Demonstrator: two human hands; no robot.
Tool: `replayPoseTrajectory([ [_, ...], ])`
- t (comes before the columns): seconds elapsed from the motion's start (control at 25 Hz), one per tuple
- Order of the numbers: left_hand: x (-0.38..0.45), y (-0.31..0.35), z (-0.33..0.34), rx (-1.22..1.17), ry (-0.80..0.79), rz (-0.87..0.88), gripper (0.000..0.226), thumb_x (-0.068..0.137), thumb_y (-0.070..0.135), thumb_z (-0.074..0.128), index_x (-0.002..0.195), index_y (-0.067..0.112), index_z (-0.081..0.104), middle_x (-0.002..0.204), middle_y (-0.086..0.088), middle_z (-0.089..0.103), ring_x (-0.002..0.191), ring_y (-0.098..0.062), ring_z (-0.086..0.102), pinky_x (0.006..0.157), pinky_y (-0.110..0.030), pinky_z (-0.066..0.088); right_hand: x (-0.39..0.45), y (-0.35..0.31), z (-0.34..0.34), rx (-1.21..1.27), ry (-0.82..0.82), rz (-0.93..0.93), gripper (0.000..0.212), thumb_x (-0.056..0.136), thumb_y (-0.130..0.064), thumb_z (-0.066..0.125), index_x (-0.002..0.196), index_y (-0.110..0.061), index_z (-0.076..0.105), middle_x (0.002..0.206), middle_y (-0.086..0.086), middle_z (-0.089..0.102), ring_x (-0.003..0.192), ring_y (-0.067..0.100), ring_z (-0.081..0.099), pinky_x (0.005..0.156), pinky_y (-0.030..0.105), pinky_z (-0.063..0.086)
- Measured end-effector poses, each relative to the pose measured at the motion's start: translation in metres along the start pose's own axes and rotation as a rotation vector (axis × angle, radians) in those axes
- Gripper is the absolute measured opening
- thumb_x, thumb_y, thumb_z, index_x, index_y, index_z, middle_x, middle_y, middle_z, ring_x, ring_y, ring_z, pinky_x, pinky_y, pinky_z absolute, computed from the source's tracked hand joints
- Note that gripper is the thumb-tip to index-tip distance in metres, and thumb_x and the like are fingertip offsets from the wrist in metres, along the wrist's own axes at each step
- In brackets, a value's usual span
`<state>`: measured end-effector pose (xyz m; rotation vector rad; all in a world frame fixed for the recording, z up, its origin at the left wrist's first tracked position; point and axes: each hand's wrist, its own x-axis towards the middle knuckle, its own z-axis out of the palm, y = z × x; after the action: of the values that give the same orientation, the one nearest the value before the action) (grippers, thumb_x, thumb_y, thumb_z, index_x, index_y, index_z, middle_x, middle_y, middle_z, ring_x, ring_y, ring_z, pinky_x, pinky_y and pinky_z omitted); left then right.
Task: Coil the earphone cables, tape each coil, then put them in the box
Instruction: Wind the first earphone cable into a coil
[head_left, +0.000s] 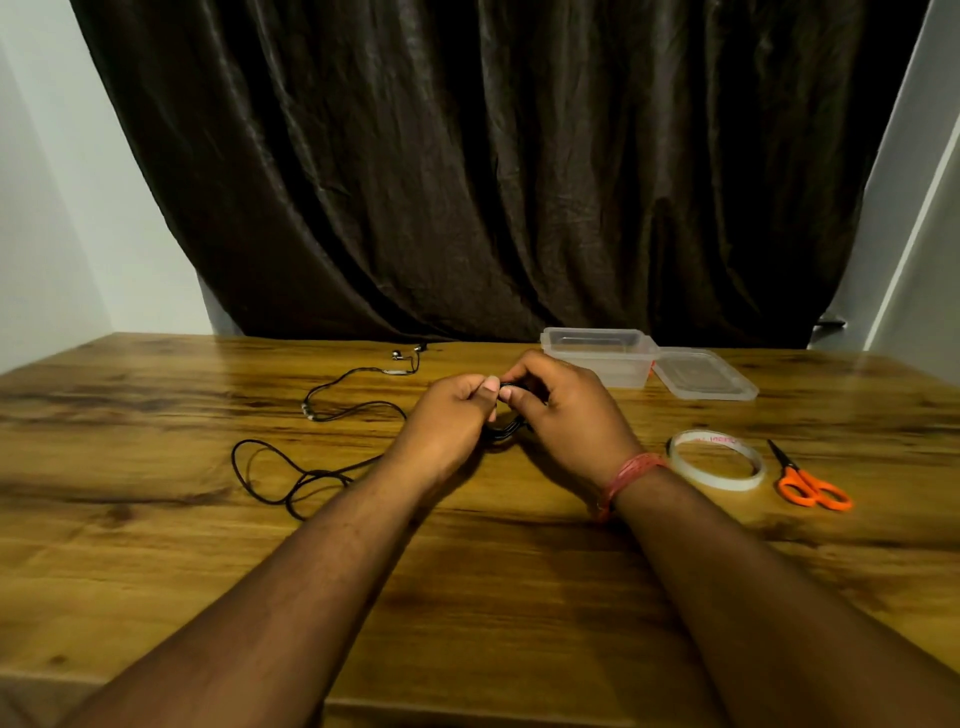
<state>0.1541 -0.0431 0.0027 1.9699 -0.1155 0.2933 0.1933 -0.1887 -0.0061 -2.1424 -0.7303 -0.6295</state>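
Both hands meet over the middle of the wooden table (467, 571). My left hand (452, 415) and my right hand (566, 410) each pinch a small black coil of earphone cable (503, 435), mostly hidden between them. A second black earphone cable (311, 467) lies loose to the left, with its earbuds (397, 354) near the back. A clear plastic box (597, 356) stands open behind my right hand. A roll of clear tape (717, 460) lies to the right.
The box's clear lid (704, 374) lies beside the box. Orange-handled scissors (810, 483) rest right of the tape. A dark curtain (493, 171) hangs behind the table's far edge, with pale walls on both sides.
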Motion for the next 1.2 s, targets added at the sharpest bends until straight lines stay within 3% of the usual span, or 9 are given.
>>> replayPoseTrajectory([
  [0.2,-0.002,0.004,0.003,-0.195,-0.006,-0.014,0.034,0.104,0.023,0.044,0.074,0.011,0.054,0.062,-0.001,0.051,0.046,0.003,0.049,0.047,-0.012,0.040,0.002,0.004,0.002,-0.081,0.068,-0.001,0.003,0.089,-0.032,0.063,0.089,-0.029,0.062,0.085,-0.012,0.064,0.084,0.009,0.058,0.072,0.039,0.052],
  [0.32,-0.003,0.004,0.006,-0.275,-0.007,-0.043,0.031,0.104,0.020,0.044,0.081,0.005,0.057,0.064,-0.002,0.056,0.044,0.005,0.053,0.043,-0.011,0.040,0.003,0.004,0.002,-0.065,0.095,0.012,0.003,0.088,-0.029,0.065,0.086,-0.028,0.064,0.084,-0.013,0.064,0.083,0.006,0.057,0.072,0.038,0.051],
  [0.44,0.001,0.001,0.006,-0.414,0.002,-0.104,0.027,0.102,0.017,0.047,0.103,-0.003,0.066,0.077,-0.007,0.064,0.067,-0.006,0.063,0.055,-0.018,0.049,0.004,0.002,0.001,-0.034,0.128,0.038,0.004,0.088,-0.026,0.067,0.084,-0.028,0.065,0.082,-0.013,0.063,0.081,0.004,0.056,0.071,0.031,0.050],
  [0.56,0.006,-0.004,-0.001,-0.531,0.003,-0.114,0.025,0.099,0.012,0.051,0.116,0.014,0.070,0.089,-0.006,0.070,0.089,-0.019,0.065,0.073,-0.030,0.052,0.004,0.002,0.001,0.053,0.143,0.098,0.006,0.088,-0.024,0.069,0.083,-0.025,0.066,0.076,-0.010,0.063,0.074,0.004,0.057,0.065,0.025,0.046],
  [0.8,0.005,-0.002,-0.004,-0.667,-0.094,-0.082,0.019,0.099,0.008,0.045,0.105,0.015,0.062,0.084,-0.002,0.069,0.080,-0.013,0.065,0.075,-0.032,0.048,0.005,0.000,-0.002,0.169,0.160,0.170,0.008,0.089,-0.020,0.069,0.082,-0.024,0.067,0.070,-0.010,0.062,0.066,0.000,0.053,0.057,0.012,0.039],
  [1.0,0.006,-0.002,-0.005,-0.812,-0.168,-0.135,0.012,0.099,0.011,0.045,0.095,0.013,0.055,0.082,-0.006,0.064,0.074,-0.017,0.065,0.080,-0.037,0.051,0.006,0.001,-0.001,0.178,0.158,0.160,0.009,0.089,-0.020,0.068,0.083,-0.026,0.066,0.075,-0.010,0.065,0.073,0.005,0.059,0.063,0.021,0.044],
  [1.2,0.007,-0.003,-0.005,-0.853,-0.199,-0.143,0.008,0.099,0.019,0.051,0.097,0.014,0.057,0.082,-0.005,0.065,0.075,-0.016,0.065,0.084,-0.038,0.051,0.005,0.001,-0.001,0.139,0.154,0.101,0.009,0.090,-0.020,0.066,0.084,-0.027,0.066,0.081,-0.010,0.065,0.080,0.005,0.060,0.069,0.027,0.049],
])
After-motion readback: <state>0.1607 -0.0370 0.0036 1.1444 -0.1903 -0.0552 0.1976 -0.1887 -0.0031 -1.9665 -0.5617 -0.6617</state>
